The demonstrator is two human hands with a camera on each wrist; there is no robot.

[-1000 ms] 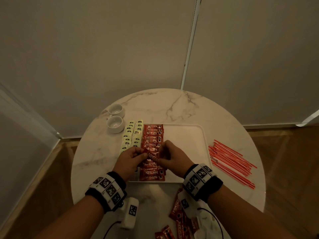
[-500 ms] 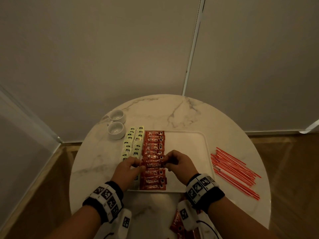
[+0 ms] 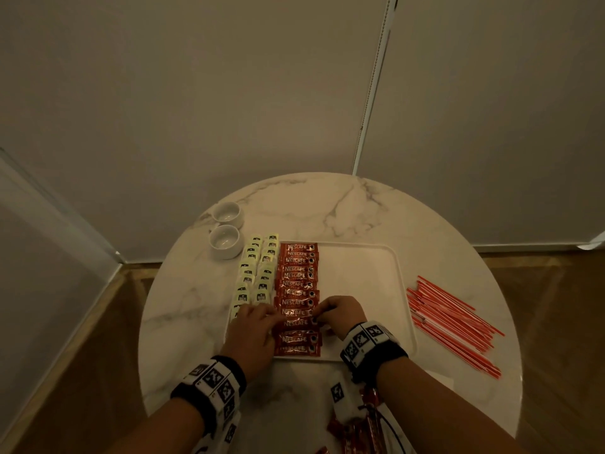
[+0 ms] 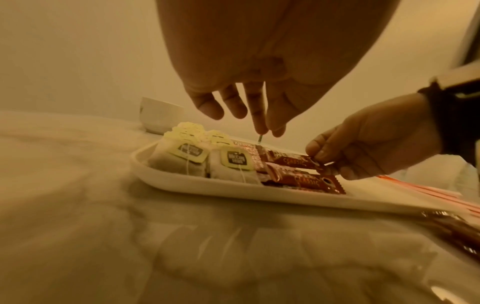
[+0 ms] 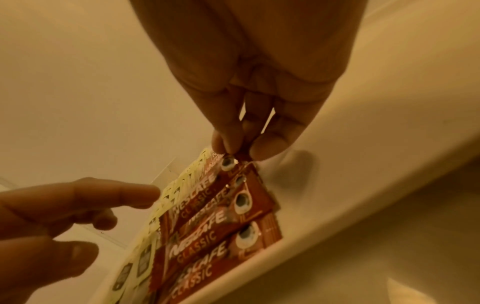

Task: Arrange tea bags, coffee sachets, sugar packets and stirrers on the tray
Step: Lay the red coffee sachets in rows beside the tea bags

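A white tray (image 3: 360, 273) lies on the round marble table (image 3: 327, 204). Two columns of tea bags (image 3: 258, 273) fill its left side. Beside them runs a column of red Nescafe coffee sachets (image 3: 298, 276). My right hand (image 3: 319, 317) pinches the right end of one coffee sachet (image 5: 228, 164) low in that column, between thumb and fingertips. My left hand (image 3: 271, 317) hovers at the sachet's left end with fingers straight and spread, gripping nothing (image 4: 262, 127). The tray's right half is bare.
Red and white stirrers (image 3: 455, 319) lie in a loose pile on the table right of the tray. Two small white cups (image 3: 224, 240) stand at the tray's far left corner. More loose coffee sachets (image 3: 357, 430) lie by the near table edge under my right wrist.
Both hands brought the sachet down onto the column. My left hand let go of its end and opened. The right hand keeps its pinch.
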